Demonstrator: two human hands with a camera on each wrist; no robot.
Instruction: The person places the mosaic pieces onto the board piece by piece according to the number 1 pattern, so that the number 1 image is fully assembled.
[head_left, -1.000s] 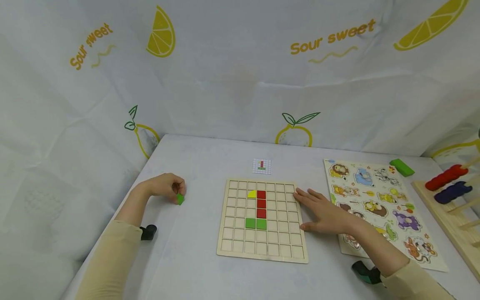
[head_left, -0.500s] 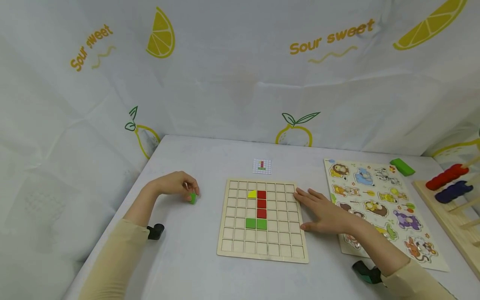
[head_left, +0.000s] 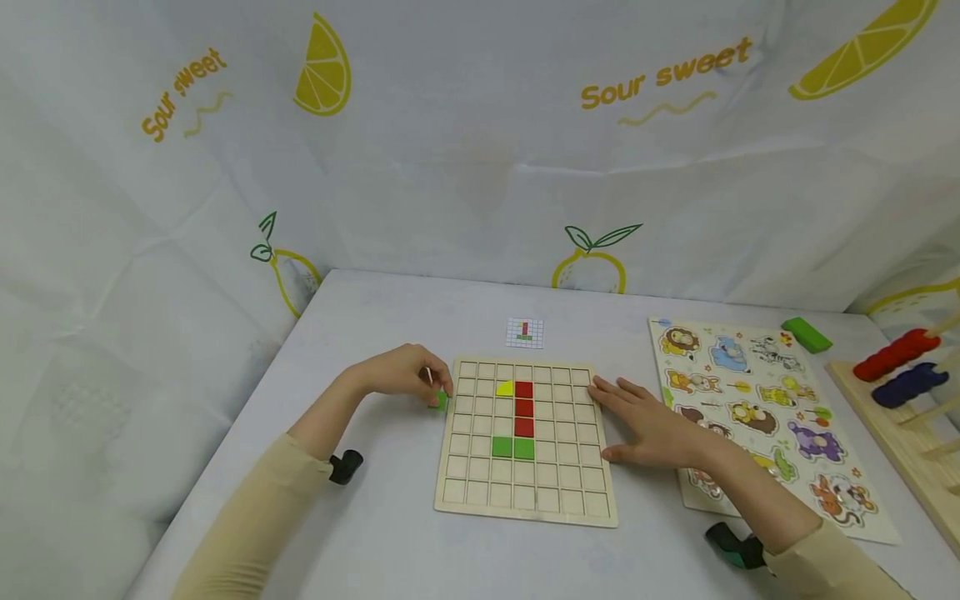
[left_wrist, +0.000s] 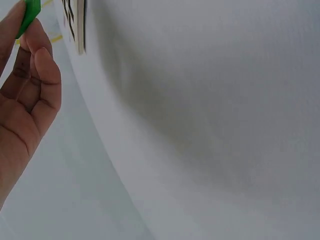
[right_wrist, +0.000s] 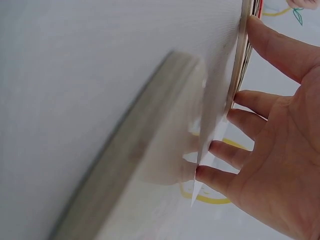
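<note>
Thumb and fingers of my left hand [head_left: 405, 372] pinch a small green tile [left_wrist: 31, 16] just off the left edge of the wooden grid board [head_left: 480, 492]. My right hand [head_left: 648, 429] lies with spread, straight fingers against the board's right edge; in the right wrist view its fingertips [right_wrist: 255, 22] touch that edge. Set in the board's squares are a column of red tiles [head_left: 523, 408], a yellow rounded piece [head_left: 505, 388] beside the top red one, and two green tiles [head_left: 513, 448] below. A small printed card [head_left: 524, 332] with a similar coloured pattern lies behind the board.
To the right lies an animal puzzle board [head_left: 780, 467], partly under my right forearm. Beyond it are a green block [head_left: 807, 335] and a wooden bead frame [head_left: 885, 417] with red and blue beads. A printed cloth [head_left: 465, 167] hangs behind the table.
My left hand has moved right across the table with the green tile, from the far left to the board's left edge. The right hand has stayed in place.
</note>
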